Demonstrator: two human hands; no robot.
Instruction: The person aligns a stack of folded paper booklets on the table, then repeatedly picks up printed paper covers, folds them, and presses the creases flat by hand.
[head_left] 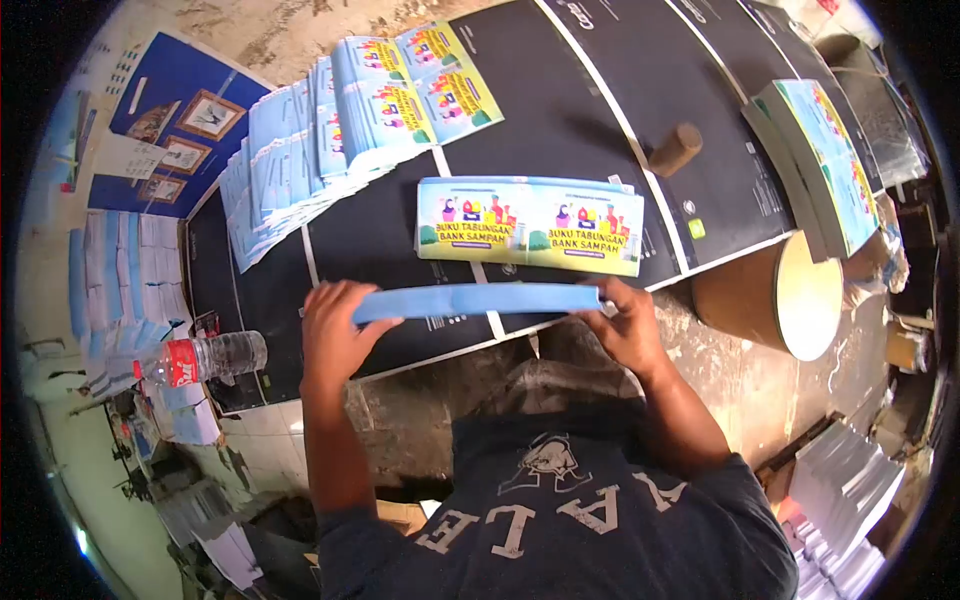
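Left hand (337, 335), mine, closed on the left end of a light-blue bundle (480, 299); my right hand (624, 325) grips its right end. I hold it over the near side of the desk (545, 130). Left to right: red-labelled clear bottle (215, 358), contents too unclear to tell; overlapping booklets (390, 100); printed stack (530, 225) just beyond the bundle; brown cylinder (676, 150); pale-topped drum (740, 295), inside hidden.

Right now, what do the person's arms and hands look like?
The left hand and right hand wear no gloves. The arms are bare below short dark sleeves. The dark shirt has big pale letters.
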